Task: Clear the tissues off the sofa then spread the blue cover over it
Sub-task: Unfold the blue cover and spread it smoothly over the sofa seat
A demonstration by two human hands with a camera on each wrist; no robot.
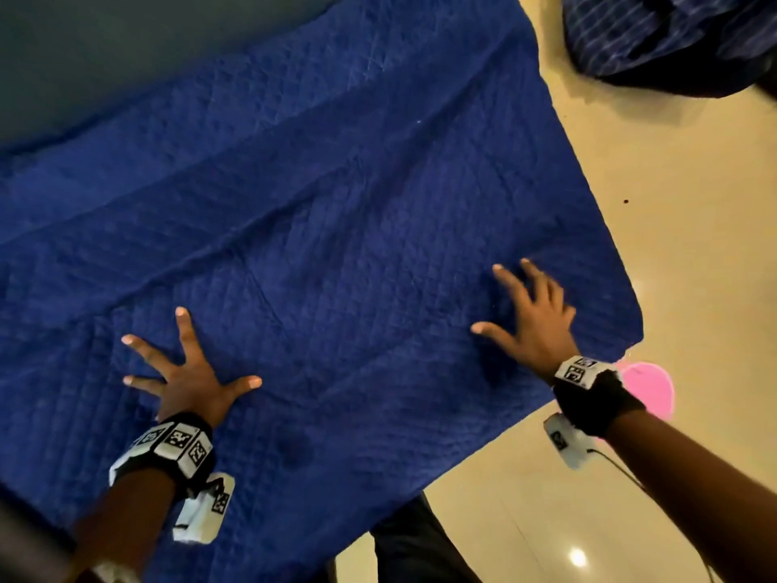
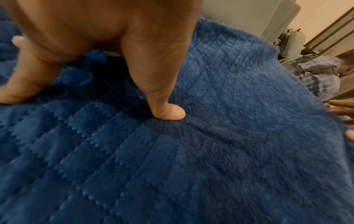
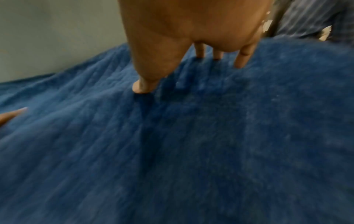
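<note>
The blue quilted cover (image 1: 336,212) lies spread across the sofa seat, with shallow creases running over it. My left hand (image 1: 185,363) presses flat on it at the lower left, fingers splayed wide. My right hand (image 1: 525,313) lies flat on it near the cover's right end, fingers straight and spread. In the left wrist view the thumb (image 2: 168,112) pushes into the cover (image 2: 229,151). In the right wrist view the fingertips (image 3: 141,87) touch the blurred cover (image 3: 191,144). The grey sofa back (image 1: 126,44) shows above the cover. No tissues are in view.
Cream tiled floor (image 1: 672,204) runs along the right of the sofa. A blue checked fabric bundle (image 1: 672,35) sits at the top right. Something pink (image 1: 647,389) lies on the floor behind my right wrist. My dark trouser leg (image 1: 412,549) stands by the cover's front edge.
</note>
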